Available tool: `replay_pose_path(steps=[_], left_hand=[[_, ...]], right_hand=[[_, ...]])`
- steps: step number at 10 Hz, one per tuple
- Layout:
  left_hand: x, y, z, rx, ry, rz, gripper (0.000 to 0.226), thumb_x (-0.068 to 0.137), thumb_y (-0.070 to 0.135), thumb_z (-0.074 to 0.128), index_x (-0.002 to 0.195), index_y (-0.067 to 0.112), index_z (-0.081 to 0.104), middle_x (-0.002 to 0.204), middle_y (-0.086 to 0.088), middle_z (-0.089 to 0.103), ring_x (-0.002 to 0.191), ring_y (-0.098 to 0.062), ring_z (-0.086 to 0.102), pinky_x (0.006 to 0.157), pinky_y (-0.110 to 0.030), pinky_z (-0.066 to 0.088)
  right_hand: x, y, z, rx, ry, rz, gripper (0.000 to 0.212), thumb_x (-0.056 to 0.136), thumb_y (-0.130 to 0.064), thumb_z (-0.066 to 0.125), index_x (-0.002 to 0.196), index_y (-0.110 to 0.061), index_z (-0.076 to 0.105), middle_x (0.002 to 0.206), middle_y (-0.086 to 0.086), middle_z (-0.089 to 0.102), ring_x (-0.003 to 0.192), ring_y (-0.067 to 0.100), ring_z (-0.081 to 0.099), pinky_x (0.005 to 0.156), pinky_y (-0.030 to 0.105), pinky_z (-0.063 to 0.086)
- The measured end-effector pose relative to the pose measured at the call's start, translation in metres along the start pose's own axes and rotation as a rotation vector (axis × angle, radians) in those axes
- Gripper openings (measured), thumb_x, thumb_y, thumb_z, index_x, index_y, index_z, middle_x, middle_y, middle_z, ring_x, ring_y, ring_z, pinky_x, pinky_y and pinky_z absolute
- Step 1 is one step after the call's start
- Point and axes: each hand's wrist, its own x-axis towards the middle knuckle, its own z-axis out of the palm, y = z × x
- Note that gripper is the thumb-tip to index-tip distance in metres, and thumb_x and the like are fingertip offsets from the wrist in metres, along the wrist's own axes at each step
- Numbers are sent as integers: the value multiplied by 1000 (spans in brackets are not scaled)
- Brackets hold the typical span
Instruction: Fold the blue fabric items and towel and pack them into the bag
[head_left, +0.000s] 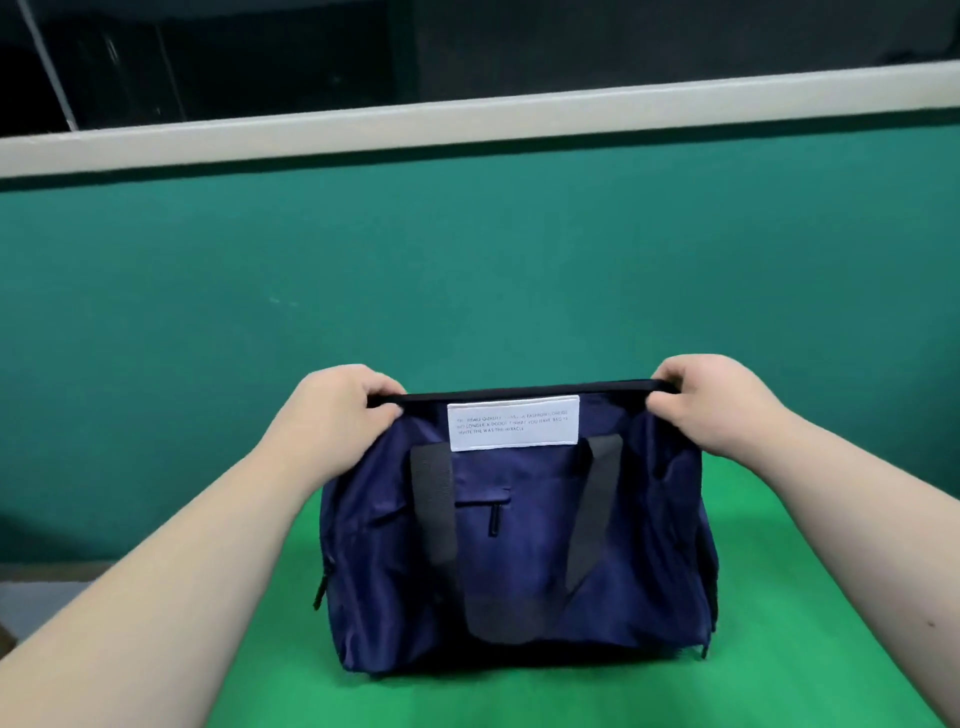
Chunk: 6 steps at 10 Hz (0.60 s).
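A navy blue bag (519, 561) stands upright on the bright green table (779, 649). It has black strap handles hanging down its front, a small zip pocket and a white label with text near the top. My left hand (337, 410) pinches the left end of the bag's black top edge. My right hand (711, 400) pinches the right end of the same edge. The top edge is stretched straight between both hands. No towel or other blue fabric items are visible; the bag's inside is hidden.
A dark green wall panel (467, 270) rises just behind the table, topped by a pale ledge (467, 124). The table's left edge runs diagonally near my left forearm, with a grey floor (41, 597) beyond it.
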Motion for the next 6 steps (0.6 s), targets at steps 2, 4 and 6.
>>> replay_pose_path(steps=[2, 4, 6], left_hand=[[-4, 17, 38, 30, -109, 11, 21, 91, 25, 66, 109, 32, 74, 106, 11, 67, 108, -15, 59, 90, -25, 42], [-34, 17, 71, -27, -198, 59, 47, 86, 6, 56, 124, 31, 67, 123, 14, 65, 120, -10, 56, 105, -23, 38], [4, 44, 47, -506, -179, 57, 30, 84, 15, 65, 100, 40, 69, 99, 21, 73, 97, 9, 62, 93, -22, 46]], right_hand=[[-22, 28, 8, -71, -10, 59, 5, 84, -31, 61, 82, -28, 58, 83, -5, 64, 84, 25, 60, 74, 34, 50], [-60, 50, 25, -4, -234, 47, 39, 85, -29, 63, 124, -27, 63, 127, -8, 63, 117, 16, 57, 100, 28, 44], [-22, 18, -4, 523, -167, -21, 19, 87, -32, 69, 106, -34, 69, 112, -17, 70, 113, 3, 61, 108, 32, 41]])
